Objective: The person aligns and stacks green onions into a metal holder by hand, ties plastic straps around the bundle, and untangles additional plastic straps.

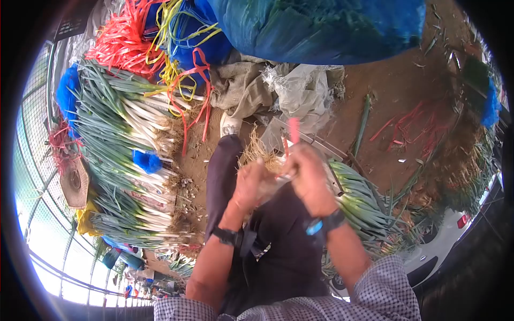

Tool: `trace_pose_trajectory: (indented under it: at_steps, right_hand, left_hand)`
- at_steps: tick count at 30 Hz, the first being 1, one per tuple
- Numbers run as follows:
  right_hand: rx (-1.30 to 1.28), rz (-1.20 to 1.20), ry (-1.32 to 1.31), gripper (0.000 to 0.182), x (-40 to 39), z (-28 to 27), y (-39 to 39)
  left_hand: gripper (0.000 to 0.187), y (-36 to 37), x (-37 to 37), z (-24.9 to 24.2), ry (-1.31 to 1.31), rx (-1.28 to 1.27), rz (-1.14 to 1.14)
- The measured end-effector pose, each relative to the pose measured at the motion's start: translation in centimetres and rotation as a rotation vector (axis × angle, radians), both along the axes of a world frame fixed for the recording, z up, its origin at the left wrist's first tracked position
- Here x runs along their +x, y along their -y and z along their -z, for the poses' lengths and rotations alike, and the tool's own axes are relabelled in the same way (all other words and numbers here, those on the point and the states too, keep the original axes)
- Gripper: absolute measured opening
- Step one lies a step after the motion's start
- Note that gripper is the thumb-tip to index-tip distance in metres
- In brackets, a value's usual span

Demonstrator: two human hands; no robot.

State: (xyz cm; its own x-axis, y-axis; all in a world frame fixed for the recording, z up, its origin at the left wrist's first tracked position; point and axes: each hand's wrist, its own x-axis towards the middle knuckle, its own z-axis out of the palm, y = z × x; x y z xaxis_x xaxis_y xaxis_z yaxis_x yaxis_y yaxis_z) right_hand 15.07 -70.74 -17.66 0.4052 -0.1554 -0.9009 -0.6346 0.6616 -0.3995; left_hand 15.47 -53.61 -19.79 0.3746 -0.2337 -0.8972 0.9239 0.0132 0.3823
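Observation:
A bunch of green onions lies across my lap, its tan roots [259, 145] at the upper left and its green leaves [356, 195] spreading to the lower right. In front of the roots, my left hand [254, 184] is closed in a fist at the white stems, with a bit of red ribbon at its fingertips. Close beside it, my right hand [308, 168] is pinched on a red plastic ribbon [294, 130] whose end stands up above the fingers. Motion blurs both hands, and the ribbon's path around the stems is hidden.
Rows of green onions [120, 134] lie on the left, roots towards me. Red ribbons [126, 40] and yellow ribbons [171, 24] hang at the top left. A large blue bundle [321, 29] stands ahead, near crumpled sacking [241, 88]. Ribbon scraps [415, 128] lie on the soil at right.

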Motion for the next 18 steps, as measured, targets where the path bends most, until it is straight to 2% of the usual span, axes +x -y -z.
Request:
trace_pose_trajectory:
  at_steps: [1,3,5,7,9,10,12,14,17,18]
  right_hand:
    - [-0.071,-0.182,-0.084,0.012,1.1,-2.9,-2.0]
    - [-0.116,-0.166,-0.053,0.017,1.0,-4.3,-3.5]
    - [-0.121,0.025,-0.030,0.016,1.0,-2.6,-2.6]
    - [-0.180,-0.038,0.012,0.017,1.8,-1.5,-0.7]
    - [-0.136,0.076,-0.016,0.017,1.6,3.4,1.8]
    - [-0.113,0.092,-0.048,0.016,1.4,5.6,2.3]
    - [-0.067,0.125,-0.099,0.016,1.6,9.5,2.6]
    - [-0.056,0.132,-0.142,0.015,2.0,11.1,2.3]
    - [-0.062,0.117,-0.147,0.015,1.1,11.0,2.3]
    - [-0.069,0.110,-0.127,0.016,1.2,10.6,2.5]
  left_hand:
    - [0.045,-0.2,1.0,0.6,0.004,-0.018,-0.014]
    - [0.042,0.7,3.0,0.9,-0.049,-0.078,-0.171]
    - [0.042,1.4,3.1,1.1,-0.114,-0.130,-0.206]
    - [0.044,1.6,2.2,1.5,-0.119,-0.149,-0.226]
    - [0.045,0.5,1.4,1.6,-0.120,-0.207,-0.217]
    - [0.048,0.0,1.1,0.2,0.007,-0.052,-0.003]
    - [0.049,-1.2,-0.5,-0.7,-0.011,-0.041,-0.052]
    - [0.050,-1.7,-0.8,-0.3,-0.009,-0.076,-0.149]
    - [0.049,-2.4,-1.7,-1.0,-0.042,-0.161,-0.158]
    - [0.050,-2.2,-1.9,-1.5,0.005,-0.108,-0.088]
